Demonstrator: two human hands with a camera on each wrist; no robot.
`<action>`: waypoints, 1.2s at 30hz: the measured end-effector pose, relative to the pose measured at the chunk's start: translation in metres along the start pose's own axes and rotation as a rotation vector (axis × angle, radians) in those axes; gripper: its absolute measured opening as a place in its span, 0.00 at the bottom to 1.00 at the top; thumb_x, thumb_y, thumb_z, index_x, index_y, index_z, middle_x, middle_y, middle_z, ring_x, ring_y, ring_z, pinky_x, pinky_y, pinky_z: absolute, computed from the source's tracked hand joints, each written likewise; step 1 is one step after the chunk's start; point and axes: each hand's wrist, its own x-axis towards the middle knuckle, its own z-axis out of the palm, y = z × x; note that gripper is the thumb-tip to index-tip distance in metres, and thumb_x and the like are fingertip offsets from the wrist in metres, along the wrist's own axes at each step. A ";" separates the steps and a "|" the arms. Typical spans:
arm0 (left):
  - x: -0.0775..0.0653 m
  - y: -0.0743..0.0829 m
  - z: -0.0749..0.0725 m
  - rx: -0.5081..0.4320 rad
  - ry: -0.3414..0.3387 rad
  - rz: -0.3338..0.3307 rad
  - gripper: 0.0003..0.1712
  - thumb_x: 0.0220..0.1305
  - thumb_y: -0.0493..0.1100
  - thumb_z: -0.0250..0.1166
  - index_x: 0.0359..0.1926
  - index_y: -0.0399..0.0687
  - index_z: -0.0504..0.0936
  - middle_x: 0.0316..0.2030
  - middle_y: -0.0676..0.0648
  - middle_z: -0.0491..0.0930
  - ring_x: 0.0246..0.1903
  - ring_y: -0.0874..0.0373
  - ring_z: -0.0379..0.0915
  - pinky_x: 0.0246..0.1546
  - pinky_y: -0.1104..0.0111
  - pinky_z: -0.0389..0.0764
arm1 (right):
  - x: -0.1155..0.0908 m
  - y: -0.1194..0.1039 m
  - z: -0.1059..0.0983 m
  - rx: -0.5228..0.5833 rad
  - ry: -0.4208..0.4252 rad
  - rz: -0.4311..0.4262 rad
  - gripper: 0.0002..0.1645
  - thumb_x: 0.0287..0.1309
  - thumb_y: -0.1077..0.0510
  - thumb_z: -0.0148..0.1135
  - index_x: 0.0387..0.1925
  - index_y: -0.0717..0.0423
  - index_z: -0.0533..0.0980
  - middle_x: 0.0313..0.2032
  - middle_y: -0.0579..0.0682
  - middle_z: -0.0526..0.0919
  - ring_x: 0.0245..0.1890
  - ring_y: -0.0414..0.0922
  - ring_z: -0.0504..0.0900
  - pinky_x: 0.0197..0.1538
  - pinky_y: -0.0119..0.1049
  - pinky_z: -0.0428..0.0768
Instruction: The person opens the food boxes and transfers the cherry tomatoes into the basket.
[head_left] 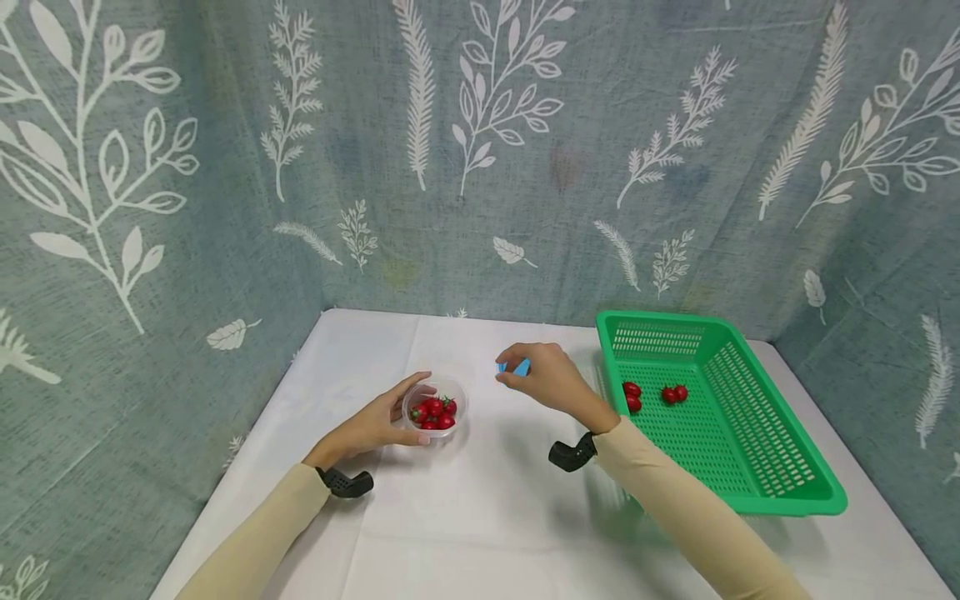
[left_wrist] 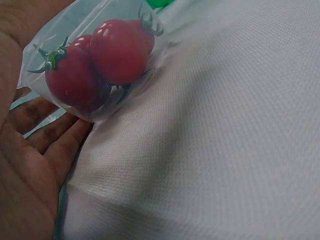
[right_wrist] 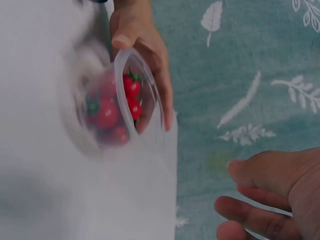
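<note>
My left hand (head_left: 378, 421) curls round the side of a clear round plastic container (head_left: 457, 388), thumb on the near side and fingers on the far side. Several red cherry tomatoes (head_left: 435, 407) with green stems lie inside it; the left wrist view shows these tomatoes (left_wrist: 120, 52) through the clear wall. To the right of the container, my right hand (head_left: 551, 377) hovers over the table with loosely bent fingers. A small blue patch (head_left: 522, 367) shows between them in the head view. In the right wrist view, thumb and fingers (right_wrist: 255, 212) stand apart with nothing visible between them.
A green slotted plastic basket (head_left: 780, 400) stands on the right of the white-covered table (head_left: 480, 508). Several more tomatoes (head_left: 674, 394) lie in it, some by its left wall. Grey-green leaf-patterned cloth (head_left: 480, 233) hangs behind and at both sides.
</note>
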 end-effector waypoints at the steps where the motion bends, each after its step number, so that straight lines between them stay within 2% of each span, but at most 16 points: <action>1: 0.000 0.000 0.000 -0.002 0.001 -0.001 0.64 0.54 0.49 0.82 0.82 0.62 0.50 0.73 0.51 0.64 0.77 0.49 0.51 0.75 0.47 0.57 | 0.001 -0.003 0.003 0.001 -0.006 -0.008 0.13 0.64 0.52 0.72 0.49 0.50 0.86 0.36 0.42 0.87 0.25 0.36 0.79 0.29 0.32 0.80; 9: 0.000 0.001 0.000 -0.007 0.000 -0.002 0.64 0.55 0.48 0.82 0.82 0.61 0.50 0.73 0.51 0.65 0.75 0.51 0.56 0.75 0.48 0.57 | 0.008 -0.024 0.023 -0.046 -0.015 -0.105 0.12 0.63 0.53 0.73 0.47 0.51 0.86 0.34 0.42 0.88 0.21 0.33 0.75 0.27 0.29 0.76; 14: 0.000 0.000 0.000 -0.003 0.002 0.008 0.62 0.56 0.48 0.81 0.82 0.65 0.50 0.74 0.51 0.64 0.76 0.51 0.55 0.75 0.46 0.56 | 0.011 -0.033 0.038 -0.011 -0.052 -0.140 0.12 0.64 0.55 0.72 0.48 0.52 0.85 0.35 0.43 0.88 0.19 0.34 0.74 0.24 0.28 0.75; 17: -0.001 -0.001 0.000 0.000 0.001 0.016 0.62 0.56 0.47 0.81 0.82 0.66 0.50 0.73 0.51 0.65 0.75 0.51 0.57 0.75 0.46 0.57 | 0.012 -0.037 0.048 -0.007 -0.081 -0.133 0.13 0.64 0.54 0.72 0.49 0.52 0.86 0.36 0.44 0.88 0.21 0.34 0.75 0.26 0.29 0.76; 24: -0.001 -0.004 0.000 -0.014 -0.007 0.025 0.64 0.56 0.48 0.81 0.83 0.59 0.48 0.75 0.49 0.62 0.75 0.50 0.56 0.74 0.50 0.58 | 0.015 -0.041 0.071 0.042 -0.132 -0.116 0.15 0.63 0.54 0.73 0.49 0.55 0.86 0.37 0.44 0.88 0.29 0.37 0.80 0.29 0.28 0.77; 29: -0.001 -0.004 0.000 -0.020 -0.007 0.013 0.65 0.55 0.48 0.82 0.83 0.62 0.48 0.75 0.51 0.61 0.75 0.51 0.58 0.73 0.54 0.62 | 0.016 -0.044 0.084 0.048 -0.151 -0.117 0.14 0.63 0.53 0.73 0.48 0.54 0.87 0.39 0.44 0.89 0.35 0.38 0.83 0.33 0.27 0.78; 36: -0.002 -0.003 -0.001 -0.031 -0.018 0.017 0.64 0.56 0.48 0.81 0.83 0.64 0.48 0.77 0.48 0.56 0.76 0.50 0.55 0.74 0.53 0.61 | 0.021 -0.048 0.094 0.048 -0.167 -0.135 0.12 0.64 0.55 0.72 0.47 0.54 0.87 0.43 0.44 0.90 0.42 0.39 0.85 0.40 0.24 0.79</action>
